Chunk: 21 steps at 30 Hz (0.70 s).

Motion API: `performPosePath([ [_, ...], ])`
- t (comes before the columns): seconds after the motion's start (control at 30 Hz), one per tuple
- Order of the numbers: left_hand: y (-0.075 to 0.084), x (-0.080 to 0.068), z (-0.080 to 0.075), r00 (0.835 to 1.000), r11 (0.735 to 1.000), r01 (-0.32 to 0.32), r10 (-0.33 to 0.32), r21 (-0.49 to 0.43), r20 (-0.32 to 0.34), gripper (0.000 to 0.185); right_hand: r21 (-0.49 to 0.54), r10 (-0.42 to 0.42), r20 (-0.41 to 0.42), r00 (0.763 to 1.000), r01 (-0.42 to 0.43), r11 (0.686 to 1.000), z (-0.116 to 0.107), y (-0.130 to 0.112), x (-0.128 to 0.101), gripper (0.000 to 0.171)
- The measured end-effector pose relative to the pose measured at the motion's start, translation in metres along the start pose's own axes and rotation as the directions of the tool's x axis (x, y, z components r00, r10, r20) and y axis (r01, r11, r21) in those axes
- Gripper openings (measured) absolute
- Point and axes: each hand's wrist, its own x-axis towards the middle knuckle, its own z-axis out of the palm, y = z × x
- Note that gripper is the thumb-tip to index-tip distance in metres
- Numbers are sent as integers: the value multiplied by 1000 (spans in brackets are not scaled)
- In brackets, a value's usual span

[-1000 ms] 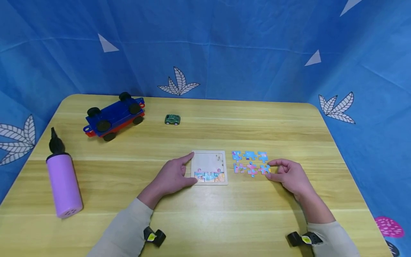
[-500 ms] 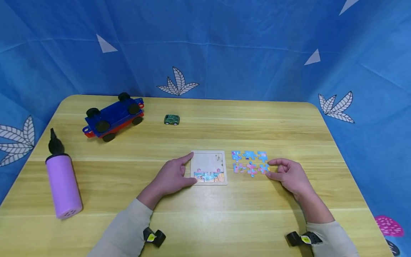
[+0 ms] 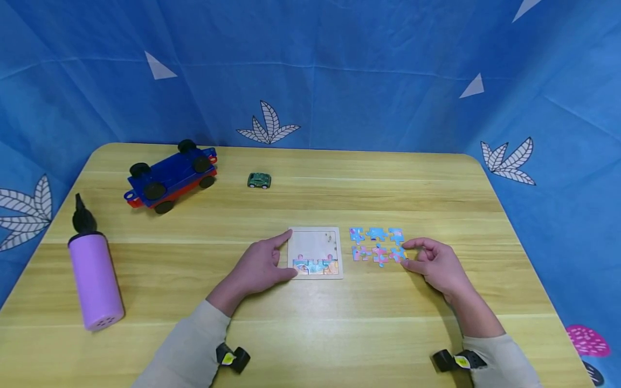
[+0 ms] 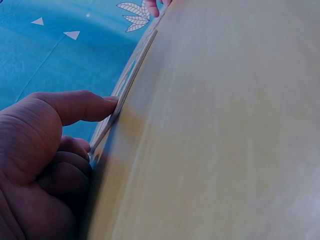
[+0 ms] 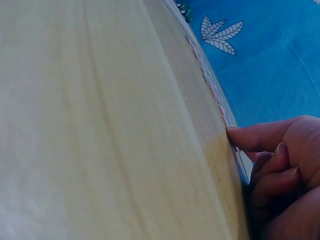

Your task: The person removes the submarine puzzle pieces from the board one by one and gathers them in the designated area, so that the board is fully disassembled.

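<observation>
My left hand (image 3: 261, 264) holds a square jigsaw puzzle board (image 3: 312, 241) by its left side, index finger at the upper corner and thumb at the lower one. Three joined pieces (image 3: 316, 267) fill the board's bottom row; the area above is pale. Right of the board, loose puzzle pieces (image 3: 377, 234) lie in two rows of three. With thumb and index finger, my right hand (image 3: 440, 265) pinches the rightmost jigsaw piece (image 3: 396, 255) of the nearer row, still in line with its neighbours. The left wrist view shows the thumb on the board's thin edge (image 4: 135, 70).
A purple hand pump (image 3: 96, 280) with a black nozzle lies at the left. Farther back, a blue and red toy vehicle (image 3: 172, 175) rests on its side, wheels showing. A small green toy car (image 3: 259, 180) stands near the back edge, before a blue cloth backdrop (image 3: 368, 81).
Almost nothing differs. My right index finger has shifted very slightly toward the piece; the left hand, board and other pieces stay as they were.
</observation>
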Motion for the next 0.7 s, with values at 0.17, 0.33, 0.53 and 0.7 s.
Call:
performPosePath([
  [0.17,-1,0,0,1000,1000,-1,1,1,2,89,1,-7,3,1000,7,1000,1,1,0,41],
  [0.33,-2,0,0,1000,1000,-4,4,6,1,89,-1,-11,8,1000,11,1000,1,2,1,40],
  [0.53,-3,1,1,1000,1000,-8,8,2,1,89,-3,-10,5,1000,10,1000,1,3,1,39],
  [0.7,-2,1,1,1000,1000,-10,10,-1,-1,90,-4,-10,2,1000,10,1000,1,4,1,40],
])
